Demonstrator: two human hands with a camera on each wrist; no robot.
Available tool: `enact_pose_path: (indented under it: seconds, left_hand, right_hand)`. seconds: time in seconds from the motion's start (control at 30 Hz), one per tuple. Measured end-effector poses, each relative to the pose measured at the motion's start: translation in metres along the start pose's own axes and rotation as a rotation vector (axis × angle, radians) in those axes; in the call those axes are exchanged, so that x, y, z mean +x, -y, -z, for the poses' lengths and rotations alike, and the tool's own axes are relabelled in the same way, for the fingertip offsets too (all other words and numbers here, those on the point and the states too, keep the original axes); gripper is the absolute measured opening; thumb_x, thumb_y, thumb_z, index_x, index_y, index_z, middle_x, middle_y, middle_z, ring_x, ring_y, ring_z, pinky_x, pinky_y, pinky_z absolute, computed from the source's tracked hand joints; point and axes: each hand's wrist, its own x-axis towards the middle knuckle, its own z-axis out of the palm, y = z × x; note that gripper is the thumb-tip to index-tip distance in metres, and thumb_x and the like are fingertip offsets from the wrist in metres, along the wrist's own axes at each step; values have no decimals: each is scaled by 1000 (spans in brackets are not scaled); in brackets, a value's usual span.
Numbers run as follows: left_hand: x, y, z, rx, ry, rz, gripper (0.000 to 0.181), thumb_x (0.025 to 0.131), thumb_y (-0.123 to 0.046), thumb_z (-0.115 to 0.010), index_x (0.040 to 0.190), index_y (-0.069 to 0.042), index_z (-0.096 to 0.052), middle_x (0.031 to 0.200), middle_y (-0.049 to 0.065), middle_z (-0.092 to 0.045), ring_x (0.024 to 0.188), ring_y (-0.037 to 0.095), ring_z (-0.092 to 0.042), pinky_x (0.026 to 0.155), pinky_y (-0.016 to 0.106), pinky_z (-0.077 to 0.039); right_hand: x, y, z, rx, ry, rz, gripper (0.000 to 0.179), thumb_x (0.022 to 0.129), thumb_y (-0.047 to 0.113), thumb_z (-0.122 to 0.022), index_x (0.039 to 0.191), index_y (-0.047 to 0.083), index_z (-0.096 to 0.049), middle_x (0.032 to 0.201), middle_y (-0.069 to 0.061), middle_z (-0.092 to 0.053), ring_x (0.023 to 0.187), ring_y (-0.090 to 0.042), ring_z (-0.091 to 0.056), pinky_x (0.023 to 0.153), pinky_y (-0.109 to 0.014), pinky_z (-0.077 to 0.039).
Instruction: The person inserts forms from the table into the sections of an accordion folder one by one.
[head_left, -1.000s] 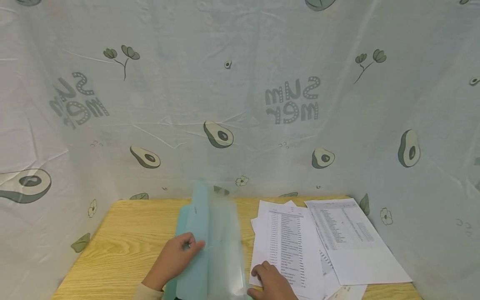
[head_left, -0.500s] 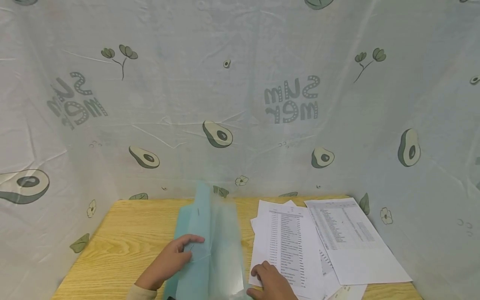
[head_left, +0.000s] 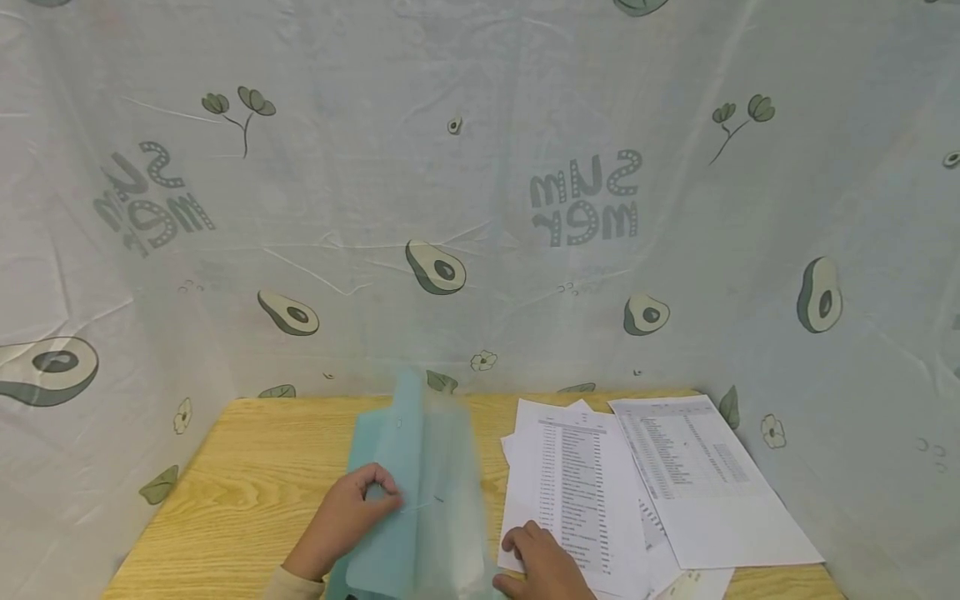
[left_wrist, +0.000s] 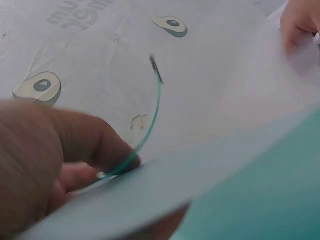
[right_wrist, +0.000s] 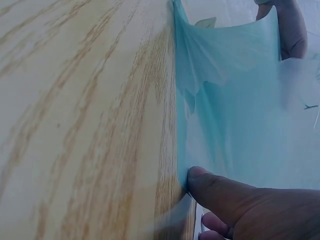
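A teal plastic folder [head_left: 378,533] lies partly lifted on the table, its teal sheet standing up beside a translucent sheet [head_left: 450,500]. My left hand [head_left: 348,512] grips the raised sheet's edge. In the left wrist view, a thin teal cord [left_wrist: 153,120] with a dark tip [left_wrist: 156,69] rises from between its fingers, and other fingers lie behind the sheet. My right hand [head_left: 543,567] is at the folder's near right corner, its fingers loosely bent over the printed papers. In the right wrist view its thumb [right_wrist: 215,190] rests on the folder's edge.
Printed sheets [head_left: 573,500] overlap on the table to the right, with another printed sheet [head_left: 712,500] angled on top at far right. The wood table [head_left: 255,467] shows left of the folder. A patterned curtain [head_left: 480,208] hangs behind and at both sides.
My left hand spreads over the raised sheet half a second ago, then draws its fingers in at the edge, and the cord's tip now shows over the translucent sheet. My right hand stays put.
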Motion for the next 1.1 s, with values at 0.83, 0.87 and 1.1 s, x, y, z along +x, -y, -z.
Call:
enact_pose_path:
  seconds: [0.83,0.87,1.1]
  left_hand:
    - [-11,5,6,-182,-28,60,46,108,-17,-53,149,1,-42,118,18,-67,97,23,-66,75,41,-56]
    - [-11,5,5,-145,-40,53,41,109,-17,-52,145,1,-46,108,15,-67,89,20,-63,71,38,-54]
    - [-9,8,-2,66,-165,-13,49,105,-38,-61,135,0,-58,106,11,-72,82,14,-62,69,33,-52]
  right_hand:
    - [-2,3,-1,11,-20,17,37,84,41,-81,107,15,-66,91,9,-48,76,-8,-42,65,-26,-41]
    - [-2,3,-1,6,-26,20,37,85,41,-81,107,16,-66,90,10,-48,76,-8,-41,65,-26,-41]
    - [-4,3,-3,-20,-60,48,37,85,44,-81,105,17,-65,87,11,-46,75,-6,-40,64,-25,-40]
